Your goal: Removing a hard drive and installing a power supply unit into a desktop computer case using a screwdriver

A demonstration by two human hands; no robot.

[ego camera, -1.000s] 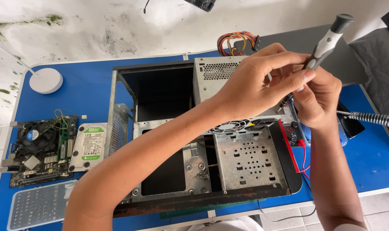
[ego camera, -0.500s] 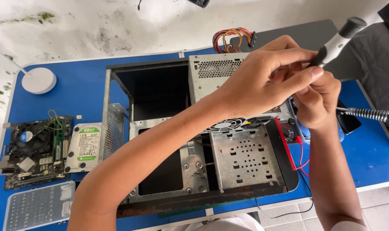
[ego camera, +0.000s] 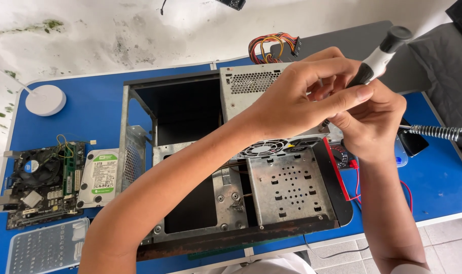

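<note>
L hand (ego camera: 304, 99) pinching black/white screwdriver (ego camera: 377, 58) at shaft, R hand (ego camera: 370, 124) clenched just under it w/ fingers curled at tip; can't tell what R grips. Both over PSU (ego camera: 251, 91) in open PC case (ego camera: 190, 167), drive cage (ego camera: 289, 187) just below hands. Mobo (ego camera: 40, 185) + HDD (ego camera: 101, 177) well off beyond L forearm on blue table (ego camera: 89, 111).

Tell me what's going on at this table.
A person is bent over an opened computer case lying on a blue table. Both hands meet above its power supply: the left hand grips a screwdriver with a black and white handle, and the right hand is cupped just below it. A motherboard and a hard drive lie to the left of the case.
</note>
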